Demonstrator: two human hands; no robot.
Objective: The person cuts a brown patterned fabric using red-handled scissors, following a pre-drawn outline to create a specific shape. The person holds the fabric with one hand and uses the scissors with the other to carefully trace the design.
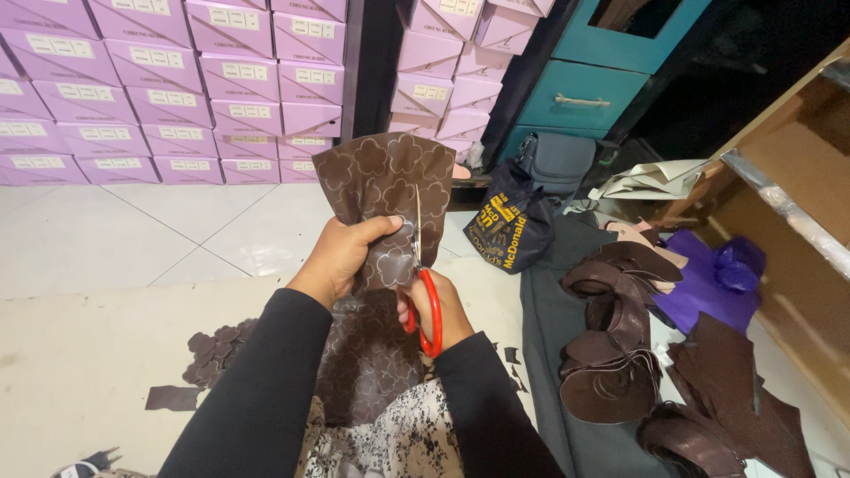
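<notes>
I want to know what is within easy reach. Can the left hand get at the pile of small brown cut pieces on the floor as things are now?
Probably not at once. The left hand is gripping the brown patterned sheet while the scissors cut it. The pile of cut pieces lies below the left forearm, with nothing covering it.

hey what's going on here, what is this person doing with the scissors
A person seated on the floor holds up a brown sheet printed with flower outlines in the left hand and cuts into it with red-handled scissors gripped in the right hand. The blades stand upright in the sheet. A small heap of cut brown pieces lies on the floor to the left, and curled dark brown strips are piled to the right. Stacked lilac boxes line the wall behind.
</notes>
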